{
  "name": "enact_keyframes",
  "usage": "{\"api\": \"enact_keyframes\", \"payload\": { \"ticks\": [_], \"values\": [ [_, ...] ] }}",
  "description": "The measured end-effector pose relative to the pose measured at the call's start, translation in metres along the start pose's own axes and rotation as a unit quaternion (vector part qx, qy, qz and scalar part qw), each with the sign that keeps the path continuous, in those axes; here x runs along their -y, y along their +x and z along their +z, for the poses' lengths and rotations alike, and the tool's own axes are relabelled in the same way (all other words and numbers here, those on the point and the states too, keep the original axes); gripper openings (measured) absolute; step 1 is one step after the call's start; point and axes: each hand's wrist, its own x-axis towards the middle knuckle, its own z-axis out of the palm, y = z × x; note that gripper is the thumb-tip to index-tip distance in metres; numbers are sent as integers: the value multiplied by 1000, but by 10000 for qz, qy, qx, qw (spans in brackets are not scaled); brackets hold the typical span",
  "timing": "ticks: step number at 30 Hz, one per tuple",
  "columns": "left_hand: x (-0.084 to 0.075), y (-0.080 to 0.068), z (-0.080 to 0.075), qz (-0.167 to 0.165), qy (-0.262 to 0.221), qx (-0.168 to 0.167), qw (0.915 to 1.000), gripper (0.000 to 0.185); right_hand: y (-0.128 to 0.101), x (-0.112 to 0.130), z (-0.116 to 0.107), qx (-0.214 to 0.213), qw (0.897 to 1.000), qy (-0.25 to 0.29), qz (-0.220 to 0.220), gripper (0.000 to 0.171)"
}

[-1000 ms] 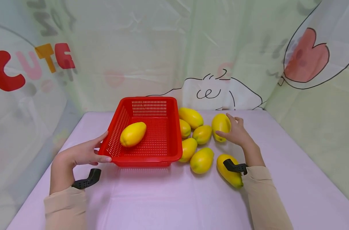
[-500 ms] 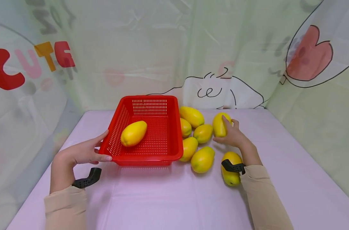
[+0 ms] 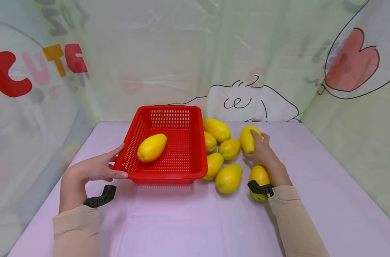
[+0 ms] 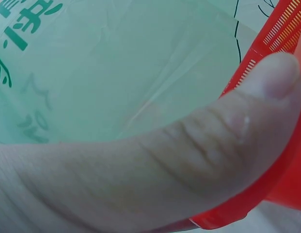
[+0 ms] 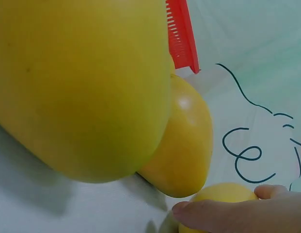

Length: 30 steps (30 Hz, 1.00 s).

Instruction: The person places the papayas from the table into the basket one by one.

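1. Head view is showing me my right hand [image 3: 260, 151] curling its fingers round a yellow mango [image 3: 247, 139], which is standing on end on the pink table [image 3: 195, 221], right of the fruit pile and just behind my wrist.
2. Right wrist view is confirming it: I am seeing fingertips [image 5: 213, 213] pressing on that mango [image 5: 223, 194], with two other fruits filling the rest of the frame.
3. I am keeping my left hand [image 3: 92, 169] on the near left corner of the red basket [image 3: 169, 175], thumb pinching the rim from the front and fingers lying along the side wall.
4. Left wrist view is showing the thumb [image 4: 189, 150] lying flat against the red rim [image 4: 266, 194].
5. One mango [image 3: 151, 147] is lying inside the basket, tilted.
6. Five more mangoes are sitting just right of the basket, the nearest one [image 3: 258, 176] partly under my right wrist.
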Motion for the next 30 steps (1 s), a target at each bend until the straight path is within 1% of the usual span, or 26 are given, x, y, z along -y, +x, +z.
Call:
{"api": "enact_keyframes", "payload": {
  "ticks": [7, 13, 17, 20, 24, 30],
  "values": [
    [-2, 0, 1, -30, -45, 18, 10000, 115, -3, -4, -1, -257, 9995, 141, 99, 99],
    [-1, -1, 2, -100, -71, 11, 9999, 116, -2, -14, -1, -508, 9969, 564, 197, 100],
    [0, -2, 2, -125, -86, -11, 9999, 116, -2, -20, -5, -542, 9939, 922, 261, 98],
    [-1, -2, 2, -101, -63, 4, 9999, 116, -4, -23, -11, -414, 9904, 1263, 379, 95],
    [-2, -1, 2, -68, -14, 26, 10000, 116, -11, -25, -19, -276, 9832, 1711, 570, 92],
    [-1, -1, -1, -74, 68, -20, 9999, 117, -16, -22, -25, -434, 9725, 2226, 528, 90]
  ]
}}
